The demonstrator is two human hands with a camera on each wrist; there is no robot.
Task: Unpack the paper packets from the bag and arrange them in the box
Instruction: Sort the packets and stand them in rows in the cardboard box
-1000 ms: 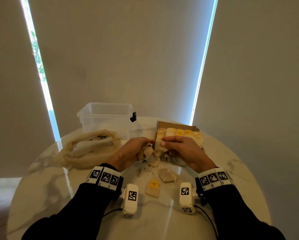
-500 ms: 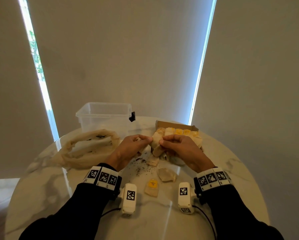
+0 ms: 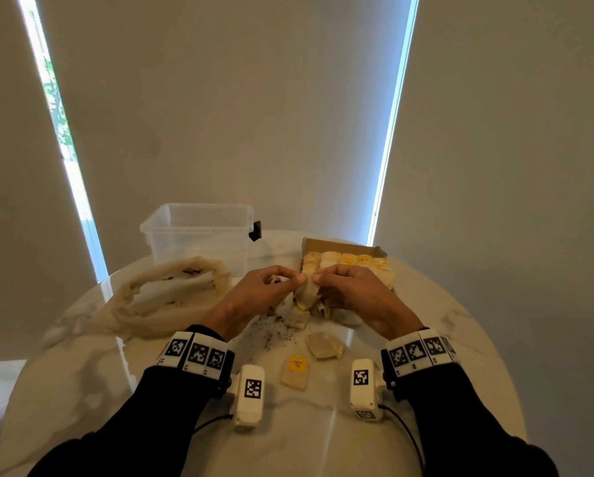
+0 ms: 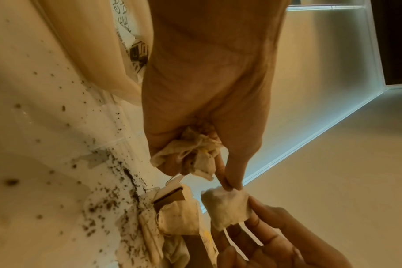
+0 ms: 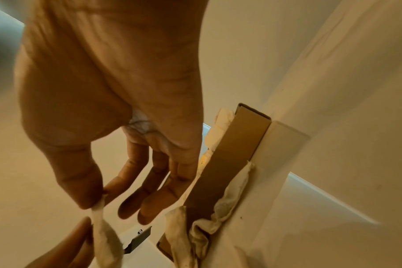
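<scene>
Packet [image 3: 307, 293] hangs between my two hands just in front of the cardboard box [image 3: 343, 244], lifted clear of the round table [image 3: 82, 356]: my left hand [image 3: 254, 297] pinches one top corner with thumb and forefinger while clutching other crumpled packets [image 4: 190, 154] in its palm, and my right hand [image 3: 357, 297] pinches the other corner, its remaining fingers [image 5: 149, 181] loosely spread. More packets stand in a row inside the box, a few lie loose on the table below my hands among dark crumbs [image 3: 278, 333], and the bag [image 3: 164, 297] lies to my left.
</scene>
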